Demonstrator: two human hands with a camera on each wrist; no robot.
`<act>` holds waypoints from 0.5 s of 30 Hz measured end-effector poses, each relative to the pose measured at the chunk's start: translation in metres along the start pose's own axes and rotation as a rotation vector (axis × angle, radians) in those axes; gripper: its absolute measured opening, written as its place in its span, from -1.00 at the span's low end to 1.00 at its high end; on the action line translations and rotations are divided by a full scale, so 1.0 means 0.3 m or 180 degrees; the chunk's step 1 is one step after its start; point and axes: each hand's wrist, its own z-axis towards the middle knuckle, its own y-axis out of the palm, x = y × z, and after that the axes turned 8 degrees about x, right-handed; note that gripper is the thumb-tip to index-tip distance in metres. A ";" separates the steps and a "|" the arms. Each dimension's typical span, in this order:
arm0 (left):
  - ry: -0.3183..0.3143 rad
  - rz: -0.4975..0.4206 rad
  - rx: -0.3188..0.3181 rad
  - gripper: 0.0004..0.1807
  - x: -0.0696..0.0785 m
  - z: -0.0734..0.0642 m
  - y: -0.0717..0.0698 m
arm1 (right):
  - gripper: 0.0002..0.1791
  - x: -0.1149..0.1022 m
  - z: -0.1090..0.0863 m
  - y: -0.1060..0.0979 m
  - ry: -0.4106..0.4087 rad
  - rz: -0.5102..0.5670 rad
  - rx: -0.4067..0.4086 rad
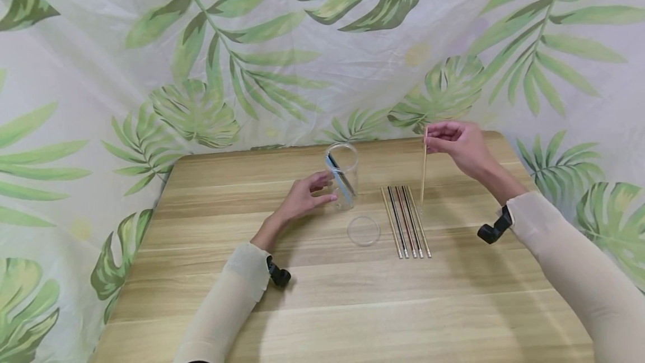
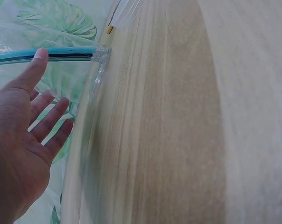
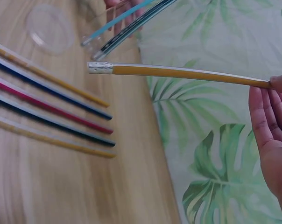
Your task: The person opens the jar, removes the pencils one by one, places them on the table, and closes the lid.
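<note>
My right hand (image 1: pixel 466 147) pinches a yellow pencil (image 1: pixel 424 175) near its upper end between thumb and fingers. The pencil hangs almost upright, its silver and white eraser end down, as the right wrist view shows. My left hand (image 1: pixel 304 196) is beside a clear plastic cup (image 1: pixel 347 184), its relaxed, spread fingertips right at the cup's side. The cup stands upright with a light blue pencil (image 3: pixel 117 21) and a dark pencil (image 3: pixel 136 28) leaning inside it. Several pencils (image 1: pixel 408 223), yellow, dark and red, lie in a parallel row on the table, erasers toward me.
A clear round lid (image 1: pixel 363 231) lies flat on the wooden table (image 1: pixel 353 307), between the cup and the pencil row. The table's far edge runs just behind the cup. A leaf-patterned cloth (image 1: pixel 282 88) hangs behind it.
</note>
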 end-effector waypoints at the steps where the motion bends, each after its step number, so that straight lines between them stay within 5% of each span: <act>1: -0.0003 0.0003 -0.0001 -0.30 0.000 0.000 0.000 | -0.83 0.006 -0.005 -0.005 0.0025 -0.0067 -0.0011; 15: -0.0016 -0.0121 0.0037 -0.30 -0.003 0.000 0.004 | -0.83 0.095 -0.058 -0.068 0.0396 -0.0490 -0.0215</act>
